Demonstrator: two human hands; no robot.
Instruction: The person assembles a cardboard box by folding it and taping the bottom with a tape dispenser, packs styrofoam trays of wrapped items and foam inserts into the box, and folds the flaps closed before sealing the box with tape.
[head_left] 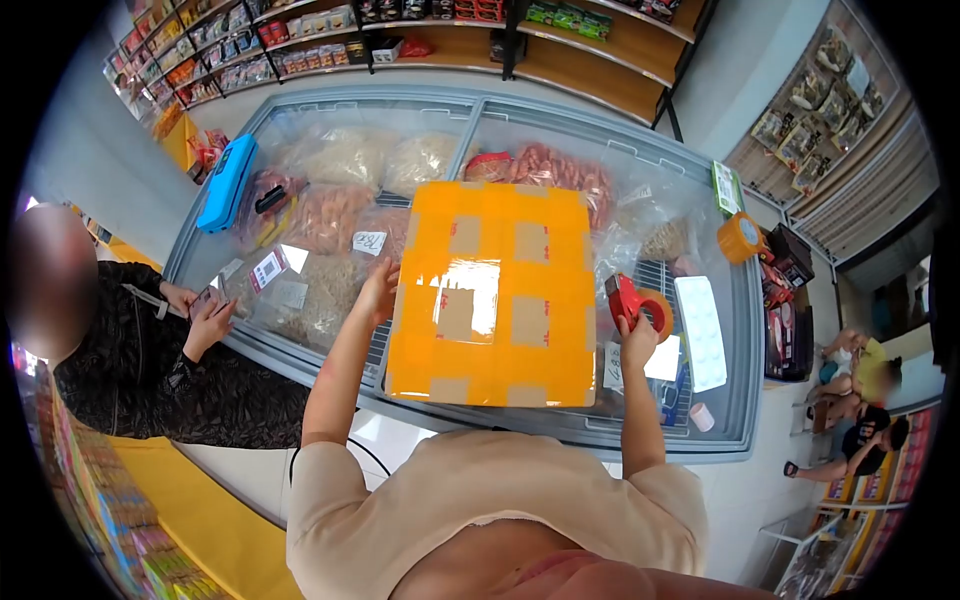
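Observation:
A large cardboard box (555, 240), crisscrossed with wide yellow-orange packing tape, rests on the glass top of a chest freezer (480, 92) in front of me. My left hand (378, 290) is at the box's left side with fingers stretched, holding nothing; whether it presses on the box I cannot tell. In my right hand (638, 342), right of the box, is a red tape dispenser (622, 297). An orange-red roll of tape (657, 314) shows on it. Close to that hand lie a white sheet of paper (663, 358) and a pale tray with round hollows (700, 333).
Bagged food (345, 155) shows through the freezer glass. A blue device (228, 183) sits at the far left corner, a yellow tape roll (740, 238) at the right edge. A person (150, 350) with a phone stands at left; other people sit at far right. Shelves (440, 72) stand behind.

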